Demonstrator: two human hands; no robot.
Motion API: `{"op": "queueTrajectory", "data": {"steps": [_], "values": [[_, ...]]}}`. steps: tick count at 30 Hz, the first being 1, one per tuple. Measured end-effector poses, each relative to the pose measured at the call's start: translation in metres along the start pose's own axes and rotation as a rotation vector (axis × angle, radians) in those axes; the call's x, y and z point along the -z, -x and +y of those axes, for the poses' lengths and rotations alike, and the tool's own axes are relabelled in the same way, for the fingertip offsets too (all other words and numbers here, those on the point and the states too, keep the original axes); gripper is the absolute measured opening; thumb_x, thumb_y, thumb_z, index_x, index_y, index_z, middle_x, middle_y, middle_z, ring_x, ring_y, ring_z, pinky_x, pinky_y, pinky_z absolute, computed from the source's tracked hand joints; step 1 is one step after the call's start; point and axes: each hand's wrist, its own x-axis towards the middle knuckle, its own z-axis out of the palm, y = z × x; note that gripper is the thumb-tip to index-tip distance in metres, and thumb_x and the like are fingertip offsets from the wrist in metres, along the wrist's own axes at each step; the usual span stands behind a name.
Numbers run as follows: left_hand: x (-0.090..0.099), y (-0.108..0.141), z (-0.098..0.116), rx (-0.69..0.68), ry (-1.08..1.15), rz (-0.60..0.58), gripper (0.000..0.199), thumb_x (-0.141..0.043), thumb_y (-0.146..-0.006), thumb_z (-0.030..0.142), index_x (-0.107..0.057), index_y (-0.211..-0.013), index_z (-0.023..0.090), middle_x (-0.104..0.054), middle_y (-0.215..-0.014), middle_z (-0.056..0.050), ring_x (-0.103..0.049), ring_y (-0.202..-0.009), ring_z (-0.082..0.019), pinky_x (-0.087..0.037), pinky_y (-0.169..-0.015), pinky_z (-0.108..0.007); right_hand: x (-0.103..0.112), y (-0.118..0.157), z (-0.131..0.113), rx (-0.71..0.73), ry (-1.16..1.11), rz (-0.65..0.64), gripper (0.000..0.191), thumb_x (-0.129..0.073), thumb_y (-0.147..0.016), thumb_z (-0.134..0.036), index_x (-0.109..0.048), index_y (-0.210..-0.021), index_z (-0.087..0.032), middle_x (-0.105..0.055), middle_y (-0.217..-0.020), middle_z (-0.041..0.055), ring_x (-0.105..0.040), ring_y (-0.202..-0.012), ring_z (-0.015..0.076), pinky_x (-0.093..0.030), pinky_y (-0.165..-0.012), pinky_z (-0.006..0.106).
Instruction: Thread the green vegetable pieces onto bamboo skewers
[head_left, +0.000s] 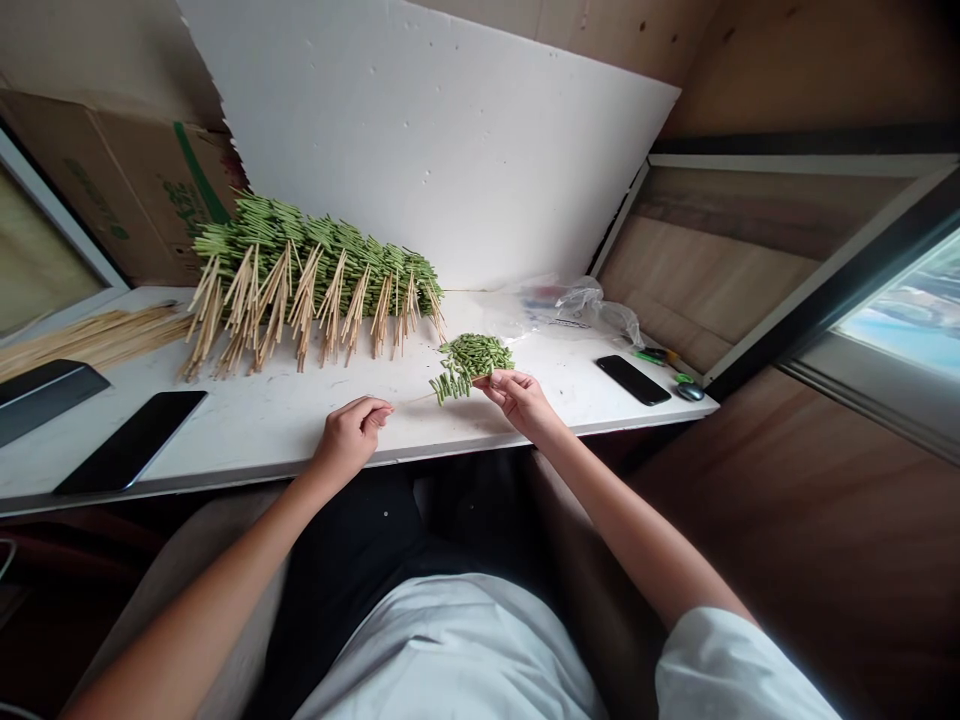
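Note:
A thin wooden skewer (414,400) spans the gap between my two hands, threaded with several short green bean pieces (452,386) near its right end. My left hand (351,432) is closed in a pinch on the bare left end. At the other end, the fingers of my right hand (517,398) are pinched together right beside the threaded pieces; whether a loose piece is between them is hidden. Just behind my right hand lies a small pile of cut green beans (480,352) on the white table (420,435).
Filled bean skewers (322,255) are stacked at the back left, sticks forward. Bare skewers (112,335) lie at the left, near a black phone (135,440) and another dark device (49,395). To the right are a phone (632,379), clear plastic bag (592,300) and mouse-like object (690,391).

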Motion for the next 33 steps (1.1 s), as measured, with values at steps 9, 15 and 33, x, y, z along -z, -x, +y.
{"op": "queueTrajectory", "data": {"steps": [9,15,33], "values": [[-0.001,0.001,-0.003,-0.002,0.012,-0.007,0.027,-0.054,-0.101,0.029,-0.077,-0.091,0.02,-0.077,-0.08,-0.005,-0.071,-0.071,-0.019,-0.057,-0.073,-0.029,0.003,-0.003,0.004,-0.011,0.021,0.031,0.034,-0.103,-0.064,-0.045,-0.085,-0.081,-0.022,-0.085,-0.089,0.0076,-0.082,-0.099,0.0257,-0.062,-0.103,0.042],[0.0,0.001,-0.003,-0.001,0.001,0.004,0.027,-0.054,-0.101,0.027,-0.077,-0.09,0.019,-0.077,-0.082,-0.005,-0.072,-0.073,-0.019,-0.057,-0.073,-0.029,0.006,-0.002,0.005,0.013,0.118,0.044,0.031,-0.101,-0.069,-0.044,-0.086,-0.085,-0.022,-0.086,-0.094,0.0085,-0.081,-0.104,0.028,-0.062,-0.104,0.045],[-0.002,0.001,-0.006,-0.086,0.011,0.049,0.024,-0.055,-0.1,0.021,-0.077,-0.089,0.018,-0.078,-0.082,-0.004,-0.072,-0.07,-0.017,-0.056,-0.071,-0.026,-0.009,0.002,0.022,-0.038,0.141,0.099,0.039,-0.103,-0.063,-0.046,-0.086,-0.085,-0.019,-0.084,-0.086,0.005,-0.08,-0.084,0.0202,-0.067,-0.097,0.038]]}}
